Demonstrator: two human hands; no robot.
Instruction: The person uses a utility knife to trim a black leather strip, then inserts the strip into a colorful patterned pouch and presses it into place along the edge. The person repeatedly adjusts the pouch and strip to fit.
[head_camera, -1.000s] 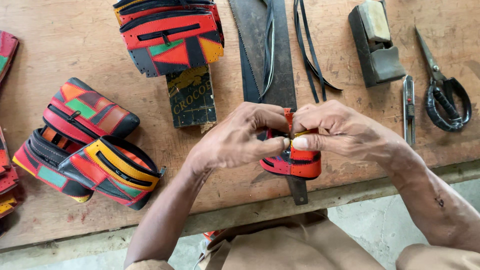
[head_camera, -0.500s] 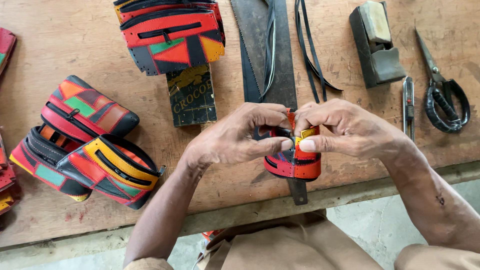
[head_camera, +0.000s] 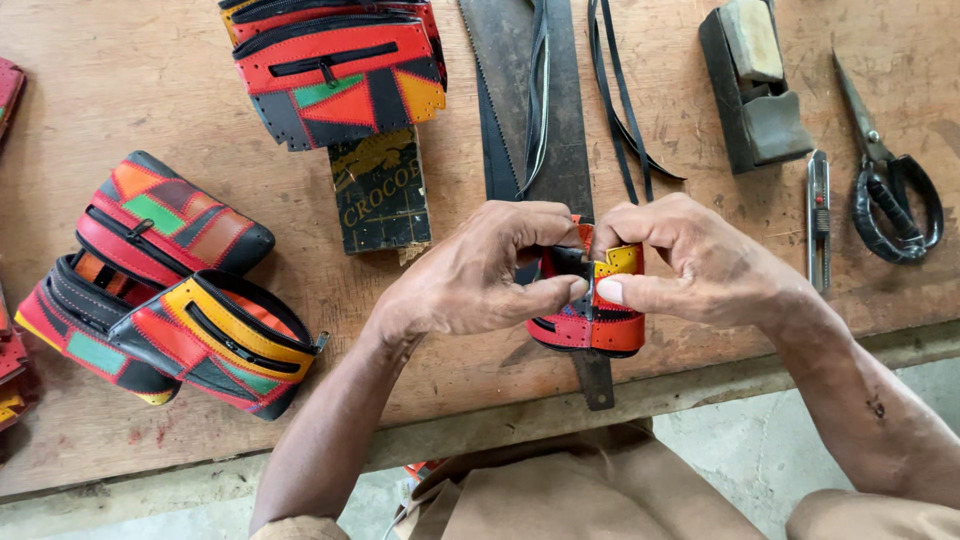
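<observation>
Both my hands grip one small patchwork leather piece (head_camera: 598, 320) of red, black and yellow, held over the front edge of the wooden workbench (head_camera: 150, 90). My left hand (head_camera: 480, 275) pinches its left side between thumb and fingers. My right hand (head_camera: 690, 260) pinches its right side, thumb tip against the seam. The fingers hide most of the piece's top. Beneath it lies a long dark metal saw blade (head_camera: 530, 110).
Several finished patchwork pouches lie at left (head_camera: 170, 225), (head_camera: 215, 340) and top centre (head_camera: 340, 75). A dark printed leather scrap (head_camera: 380, 190), black leather strips (head_camera: 625, 110), a dark block tool (head_camera: 755, 85), a utility knife (head_camera: 817, 215) and black-handled scissors (head_camera: 890, 190) lie around.
My hands have shifted slightly on the piece, the thumbs now meeting at its seam and more of the yellow patch showing. Everything else on the bench stays put.
</observation>
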